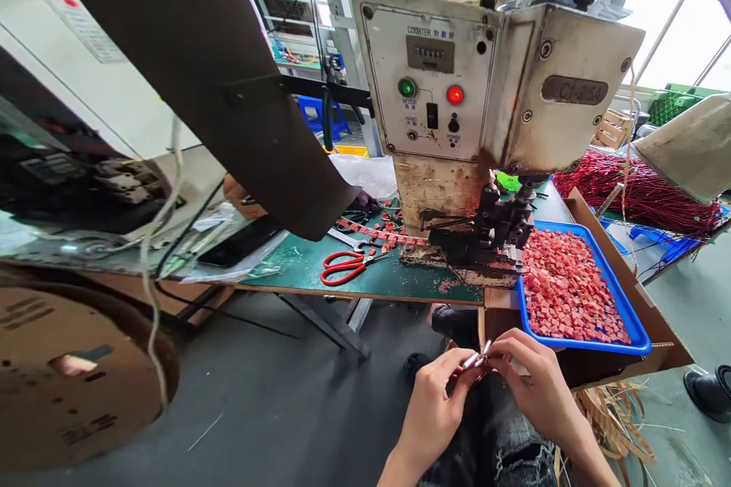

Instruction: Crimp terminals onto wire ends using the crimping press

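Observation:
My left hand and my right hand meet above my lap, fingertips almost touching. Pinched between them are small shiny silver pieces, too small for me to name. One lies along the left fingertips, and another slim bit stands up near the right thumb and forefinger. Just beyond the hands rises the bench edge with a grimy press machine on it. A blue tray heaped with small pink-red pieces sits to the right of the machine.
Red-handled scissors and a wrench lie on the green bench, near a strip of red pieces. A dark curved sheet hangs at left above a cardboard reel. Red wires are piled at right.

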The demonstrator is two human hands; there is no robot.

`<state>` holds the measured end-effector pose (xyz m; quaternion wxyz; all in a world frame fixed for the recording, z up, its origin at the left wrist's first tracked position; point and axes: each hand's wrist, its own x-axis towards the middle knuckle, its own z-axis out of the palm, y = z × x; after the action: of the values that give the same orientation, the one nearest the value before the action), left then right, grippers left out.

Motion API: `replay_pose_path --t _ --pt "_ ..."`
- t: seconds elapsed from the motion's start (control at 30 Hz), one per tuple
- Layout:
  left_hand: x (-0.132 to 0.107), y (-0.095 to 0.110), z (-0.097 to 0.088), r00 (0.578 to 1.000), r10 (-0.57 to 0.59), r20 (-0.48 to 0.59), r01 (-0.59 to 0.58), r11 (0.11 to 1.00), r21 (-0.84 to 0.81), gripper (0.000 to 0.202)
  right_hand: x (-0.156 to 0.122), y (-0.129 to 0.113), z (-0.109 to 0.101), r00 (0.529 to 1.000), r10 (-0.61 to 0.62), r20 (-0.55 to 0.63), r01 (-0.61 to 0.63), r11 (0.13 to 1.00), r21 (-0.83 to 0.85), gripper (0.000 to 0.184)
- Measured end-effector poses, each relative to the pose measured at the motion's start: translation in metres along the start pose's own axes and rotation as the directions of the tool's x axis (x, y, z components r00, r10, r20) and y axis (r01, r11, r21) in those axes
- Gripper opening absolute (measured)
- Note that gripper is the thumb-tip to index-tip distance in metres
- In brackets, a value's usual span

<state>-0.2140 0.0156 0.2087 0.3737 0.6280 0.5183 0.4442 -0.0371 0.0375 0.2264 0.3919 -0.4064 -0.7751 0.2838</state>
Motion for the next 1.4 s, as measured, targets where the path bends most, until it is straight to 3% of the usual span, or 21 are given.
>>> replay_pose_path --t 0.13,0.27,0.43,0.63,0.8,0.93,1.0,1.07,1.2,1.3,1.4 --pt "-0.002 -0.002 -0.003 0.999 -0.026 0.024 0.027 0.999 -0.031 0.022 -0.006 0.002 -0.007 0.997 -0.057 0.055 0.052 0.994 0.094 0.025" --pt "-0.002 -0.002 -0.001 1.0 -0.001 0.018 0.001 1.0 -0.001 0.021 -0.006 0.0 -0.011 0.997 0.055 0.049 -0.061 0.988 0.138 0.023" --pt "-0.002 -0.003 -0.002 0.994 0.088 0.068 -0.093 0.993 0.068 0.023 0.002 0.003 -0.004 0.976 0.202 0.084 -0.213 0.965 0.153 0.043" --pt "-0.002 -0.002 -0.01 0.968 0.234 0.094 -0.246 0.958 0.15 0.027 0.005 0.01 -0.006 0.959 0.204 0.199 -0.255 0.924 0.283 0.031" --pt "-0.003 -0.005 -0.003 0.936 0.347 0.055 -0.35 0.905 0.241 0.025 0.001 0.011 0.0 0.956 0.268 0.119 -0.291 0.92 0.264 0.017" --pt "-0.006 -0.006 0.007 0.894 0.449 0.008 -0.43 0.852 0.299 0.025 -0.001 0.007 0.01 0.941 0.337 -0.028 -0.325 0.925 0.195 0.013" --pt "-0.006 -0.006 0.01 0.883 0.47 -0.011 -0.442 0.838 0.319 0.025 -0.003 0.002 0.012 0.948 0.279 -0.15 -0.263 0.958 0.117 0.007" --pt "-0.005 -0.006 0.008 0.889 0.458 -0.026 -0.426 0.844 0.326 0.025 -0.006 -0.002 0.012 0.971 0.115 -0.211 -0.112 0.993 0.027 0.008" --pt "-0.003 -0.009 0.001 0.904 0.427 -0.031 -0.393 0.856 0.337 0.025 -0.007 -0.004 0.008 0.966 -0.232 -0.11 0.216 0.967 -0.137 0.014" --pt "-0.004 -0.011 -0.001 0.91 0.414 -0.005 -0.389 0.859 0.333 0.023 -0.004 0.0 0.007 0.938 -0.338 -0.078 0.307 0.912 -0.271 0.015" --pt "-0.006 -0.009 0.001 0.922 0.388 0.002 -0.37 0.879 0.301 0.022 -0.002 0.003 0.006 0.928 -0.369 -0.05 0.341 0.896 -0.284 0.014"
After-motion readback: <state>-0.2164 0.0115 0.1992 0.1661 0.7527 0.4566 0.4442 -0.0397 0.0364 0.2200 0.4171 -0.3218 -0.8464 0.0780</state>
